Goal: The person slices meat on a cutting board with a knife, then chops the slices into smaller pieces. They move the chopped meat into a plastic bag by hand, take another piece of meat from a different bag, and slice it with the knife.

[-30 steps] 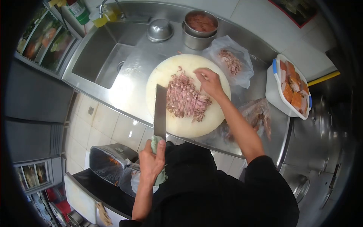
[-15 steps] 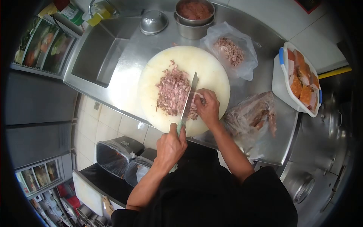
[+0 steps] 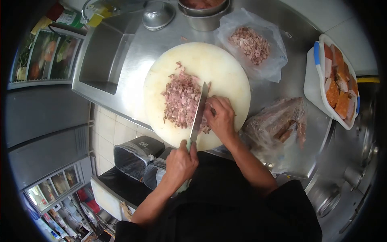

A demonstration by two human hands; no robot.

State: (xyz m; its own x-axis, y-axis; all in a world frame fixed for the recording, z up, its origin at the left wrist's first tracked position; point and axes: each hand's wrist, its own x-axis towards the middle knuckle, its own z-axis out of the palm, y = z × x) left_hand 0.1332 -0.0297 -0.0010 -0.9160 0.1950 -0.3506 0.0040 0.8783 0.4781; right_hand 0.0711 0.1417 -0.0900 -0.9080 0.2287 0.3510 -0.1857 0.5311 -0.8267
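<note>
My left hand point(image 3: 180, 163) is wrapped round the green handle of a kitchen knife point(image 3: 198, 115). The blade points away from me over a round, pale cutting board point(image 3: 225, 68). Diced pinkish-brown meat point(image 3: 182, 101) is heaped on the board left of the blade, with a few bits below my fingers on the right side. My right hand point(image 3: 221, 117) is closed, its fingers curled and pinched against meat right beside the blade. The piece in those fingertips is mostly hidden.
An open plastic bag point(image 3: 278, 60) with chopped meat point(image 3: 250, 45) lies behind the board. Another clear bag point(image 3: 274, 125) holds larger meat pieces at right. Beyond are a white tub point(image 3: 312, 78) of roasted meat, stacked metal pots point(image 3: 203, 22), an upturned bowl point(image 3: 158, 16) and a sink point(image 3: 100, 64).
The camera view has shifted and turned slightly. The knife blade has moved a little left relative to my right hand, which stays curled beside it. Both hands keep their grips.
</note>
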